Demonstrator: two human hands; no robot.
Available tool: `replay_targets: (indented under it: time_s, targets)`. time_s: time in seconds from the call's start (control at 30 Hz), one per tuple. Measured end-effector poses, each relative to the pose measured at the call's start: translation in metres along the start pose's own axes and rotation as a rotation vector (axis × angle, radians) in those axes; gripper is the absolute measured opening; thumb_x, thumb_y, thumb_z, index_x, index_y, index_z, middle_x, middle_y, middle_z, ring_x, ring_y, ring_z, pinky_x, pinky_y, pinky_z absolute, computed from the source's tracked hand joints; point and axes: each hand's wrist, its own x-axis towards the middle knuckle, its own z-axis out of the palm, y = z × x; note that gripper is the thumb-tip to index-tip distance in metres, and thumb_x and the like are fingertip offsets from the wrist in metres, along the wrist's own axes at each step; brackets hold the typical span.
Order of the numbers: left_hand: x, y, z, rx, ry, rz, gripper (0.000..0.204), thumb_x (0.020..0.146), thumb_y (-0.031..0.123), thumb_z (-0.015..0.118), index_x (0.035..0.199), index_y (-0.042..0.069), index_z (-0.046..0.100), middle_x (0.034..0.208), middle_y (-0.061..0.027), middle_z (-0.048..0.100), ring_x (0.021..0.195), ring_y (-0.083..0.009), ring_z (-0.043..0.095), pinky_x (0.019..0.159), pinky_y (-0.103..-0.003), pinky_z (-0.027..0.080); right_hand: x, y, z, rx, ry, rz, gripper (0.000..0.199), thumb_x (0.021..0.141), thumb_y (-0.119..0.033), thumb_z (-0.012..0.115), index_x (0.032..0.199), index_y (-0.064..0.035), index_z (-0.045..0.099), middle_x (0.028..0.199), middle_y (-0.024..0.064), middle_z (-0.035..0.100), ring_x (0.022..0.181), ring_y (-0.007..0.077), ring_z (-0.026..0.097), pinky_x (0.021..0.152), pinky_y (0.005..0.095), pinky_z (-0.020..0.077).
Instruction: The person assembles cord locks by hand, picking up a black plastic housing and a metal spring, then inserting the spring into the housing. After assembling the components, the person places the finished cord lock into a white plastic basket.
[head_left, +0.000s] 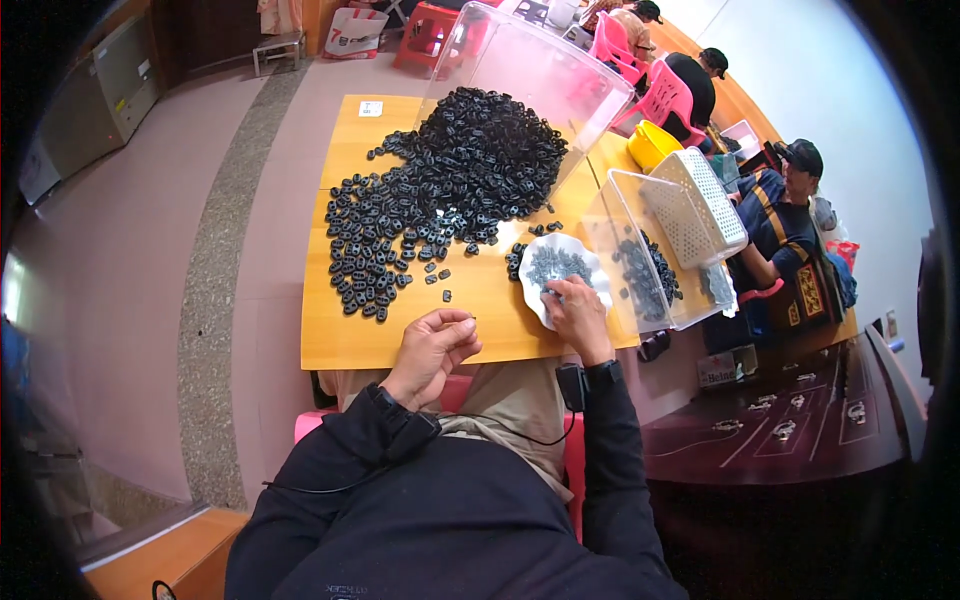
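My left hand (432,352) is held just over the table's near edge, thumb and forefinger pinched together. A tiny dark speck shows at its fingertips, too small to name. My right hand (578,312) reaches into a white wavy-rimmed dish (535,298), its fingers drawn together at the small grey pieces (560,264) inside. What those fingertips grip is hidden. Beyond my left hand spreads a large heap of small black plastic pieces with two holes (480,165). Several loose ones lie nearer to me, and a few more sit against the dish's left side.
A clear plastic box (530,65) stands behind the heap. To the right are a clear bin (612,215) with black pieces, a white perforated basket (690,200) and a yellow bowl (653,146). A person (785,215) sits at the right; others sit farther back on pink chairs (668,98).
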Motion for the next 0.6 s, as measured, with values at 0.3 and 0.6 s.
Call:
replay_targets:
  time_s: [0.3,0.6]
  targets:
    - [0.0007,-0.0007,-0.0006,0.052,0.009,0.005,0.009,0.09,0.008,0.062,0.097,0.002,0.06,0.082,-0.0022,0.061,0.074,-0.0105,0.061,0.072,-0.026,0.056,0.0075,0.0034,0.009,0.012,-0.008,-0.027,0.01,0.082,-0.015,0.063,0.081,-0.0049,0.065,0.083,0.013,0.062,0.08,0.0345,0.061,0.07,0.0421,0.048]
    - [-0.0008,-0.0015,-0.0003,0.081,0.001,-0.001,0.016,0.087,0.006,0.065,0.102,0.001,0.061,0.086,-0.0033,0.062,0.076,-0.0107,0.062,0.071,-0.026,0.056,0.0074,0.0045,0.0058,0.001,-0.02,-0.031,0.013,0.084,-0.018,0.061,0.088,-0.0055,0.064,0.088,0.0133,0.062,0.081,0.0346,0.062,0.07,0.0426,0.0485]
